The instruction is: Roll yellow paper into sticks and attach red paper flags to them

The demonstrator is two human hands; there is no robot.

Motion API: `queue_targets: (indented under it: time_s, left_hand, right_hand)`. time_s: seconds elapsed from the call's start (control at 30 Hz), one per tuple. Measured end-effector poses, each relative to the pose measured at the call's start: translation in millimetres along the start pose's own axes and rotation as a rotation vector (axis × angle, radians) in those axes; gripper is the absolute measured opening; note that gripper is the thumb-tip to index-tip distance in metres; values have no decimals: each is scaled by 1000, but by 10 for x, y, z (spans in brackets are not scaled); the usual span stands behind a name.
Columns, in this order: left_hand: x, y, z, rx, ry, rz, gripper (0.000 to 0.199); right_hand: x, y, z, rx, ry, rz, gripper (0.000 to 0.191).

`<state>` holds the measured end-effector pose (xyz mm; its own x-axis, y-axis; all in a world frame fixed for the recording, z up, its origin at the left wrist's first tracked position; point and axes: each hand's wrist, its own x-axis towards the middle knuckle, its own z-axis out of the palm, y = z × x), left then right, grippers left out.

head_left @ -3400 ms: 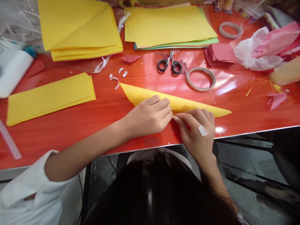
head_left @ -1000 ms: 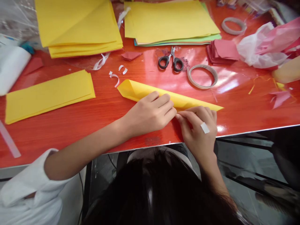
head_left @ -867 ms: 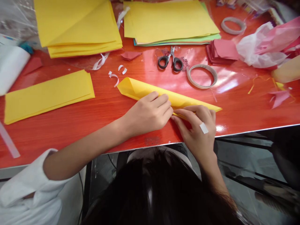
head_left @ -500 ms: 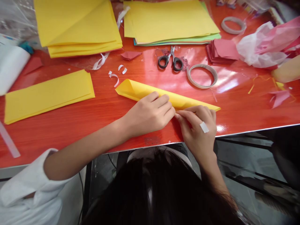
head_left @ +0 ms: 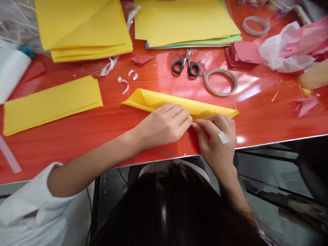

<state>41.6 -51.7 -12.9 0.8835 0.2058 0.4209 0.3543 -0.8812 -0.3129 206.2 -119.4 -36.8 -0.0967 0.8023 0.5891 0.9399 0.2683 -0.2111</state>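
Head view: the rolled yellow sheet (head_left: 198, 107) lies on the red table (head_left: 110, 128), just beyond both hands, long axis left to right, right end slanting nearer. Right hand (head_left: 217, 138): thumb and forefinger pinched on its near edge. Left hand (head_left: 167, 123), beside it, equally near: fingers curled over the sheet, thumb hidden, grip uncertain.

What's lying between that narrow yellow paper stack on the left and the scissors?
In the head view, curled white scraps lie between the narrow yellow paper stack and the scissors.
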Motion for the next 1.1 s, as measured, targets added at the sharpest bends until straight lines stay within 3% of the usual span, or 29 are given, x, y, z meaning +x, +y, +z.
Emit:
queue_targets:
  time_s: [0.33, 1.1]
  left_hand:
    - [0, 4, -2, -17, -7, -12, 25]
    - [12, -20, -12, -29, -28, -6, 28]
  right_hand:
    - [-1, 11, -26, 13, -24, -61, 13]
    - [-9, 17, -12, 24, -4, -40, 10]
